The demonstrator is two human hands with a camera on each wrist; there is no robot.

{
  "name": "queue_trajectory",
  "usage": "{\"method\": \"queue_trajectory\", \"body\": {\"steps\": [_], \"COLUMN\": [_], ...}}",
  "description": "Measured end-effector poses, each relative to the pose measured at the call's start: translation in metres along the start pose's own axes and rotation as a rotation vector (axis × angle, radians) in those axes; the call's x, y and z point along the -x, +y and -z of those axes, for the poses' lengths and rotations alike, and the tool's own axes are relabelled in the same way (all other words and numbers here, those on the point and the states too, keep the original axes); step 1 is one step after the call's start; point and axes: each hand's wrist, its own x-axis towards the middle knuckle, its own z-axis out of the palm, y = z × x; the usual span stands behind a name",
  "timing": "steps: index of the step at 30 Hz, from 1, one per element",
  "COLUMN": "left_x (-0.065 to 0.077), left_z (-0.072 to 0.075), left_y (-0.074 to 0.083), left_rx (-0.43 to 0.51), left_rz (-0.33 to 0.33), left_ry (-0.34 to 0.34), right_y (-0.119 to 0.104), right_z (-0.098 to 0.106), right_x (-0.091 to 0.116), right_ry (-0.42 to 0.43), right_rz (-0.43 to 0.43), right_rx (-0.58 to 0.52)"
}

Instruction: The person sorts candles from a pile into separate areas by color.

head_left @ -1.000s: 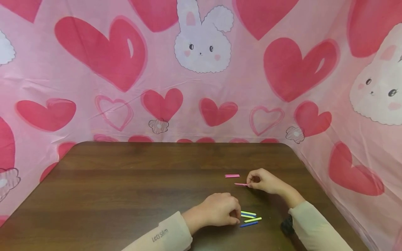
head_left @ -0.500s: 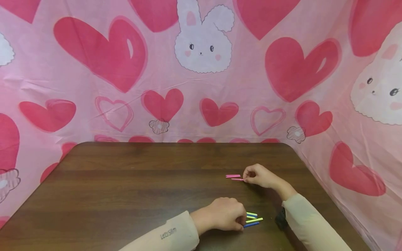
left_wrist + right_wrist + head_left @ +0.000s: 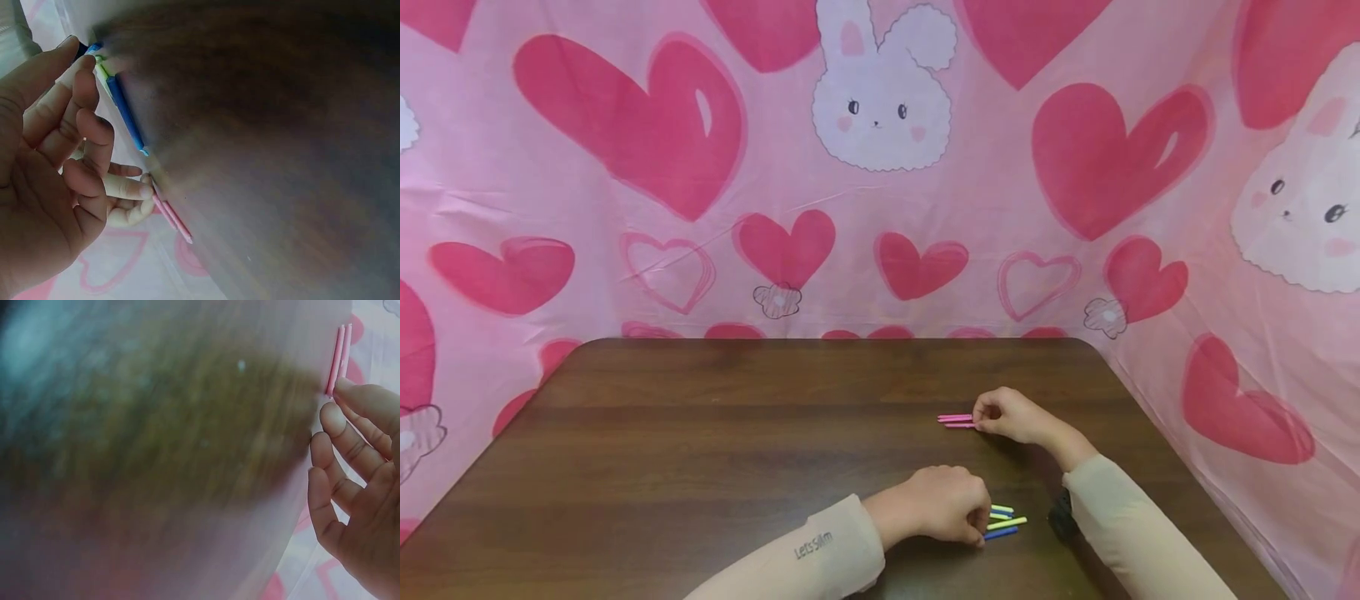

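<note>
My right hand (image 3: pixel 1013 415) pinches the right end of a thin pink crayon-like stick (image 3: pixel 958 426) between thumb and forefinger. Two more pink sticks (image 3: pixel 953 417) lie alongside it, almost parallel, just behind. In the right wrist view the thumb meets the near ends of the pink sticks (image 3: pixel 336 359). Nearer the front edge, my left hand (image 3: pixel 942 503) holds the left end of a blue stick (image 3: pixel 1002 533) at its thumb and fingertips. Yellow-green sticks (image 3: pixel 1009 524) and another blue stick (image 3: pixel 127 115) lie beside it, their left ends partly hidden by the hand.
Dark brown wooden table (image 3: pixel 700 450) with rounded far corners bears all the sticks. A pink cloth (image 3: pixel 910 200) with hearts and rabbits hangs behind and at the sides. A black wrist device (image 3: pixel 1063 517) sits under the right sleeve.
My right hand has moved left and back, bringing its pink stick alongside the other two. My left hand has shifted right, covering the left ends of the blue and yellow-green sticks.
</note>
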Motion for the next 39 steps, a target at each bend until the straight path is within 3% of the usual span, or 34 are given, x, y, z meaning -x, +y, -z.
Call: {"method": "queue_trajectory", "body": {"steps": [12, 21, 39], "left_x": [-0.004, -0.006, -0.008], "left_z": [-0.003, -0.006, -0.009], "left_y": [0.000, 0.000, 0.003], "left_rx": [-0.011, 0.002, -0.070], "left_rz": [0.027, 0.028, 0.049], "left_ry": [-0.017, -0.020, 0.007], "right_y": [-0.004, -0.002, 0.011], "right_z": [-0.004, -0.003, 0.008], "right_x": [-0.003, -0.002, 0.024], "right_ry": [-0.003, 0.048, 0.062], "right_rz": [0.008, -0.056, -0.033], "right_rx": [0.052, 0.093, 0.047]}}
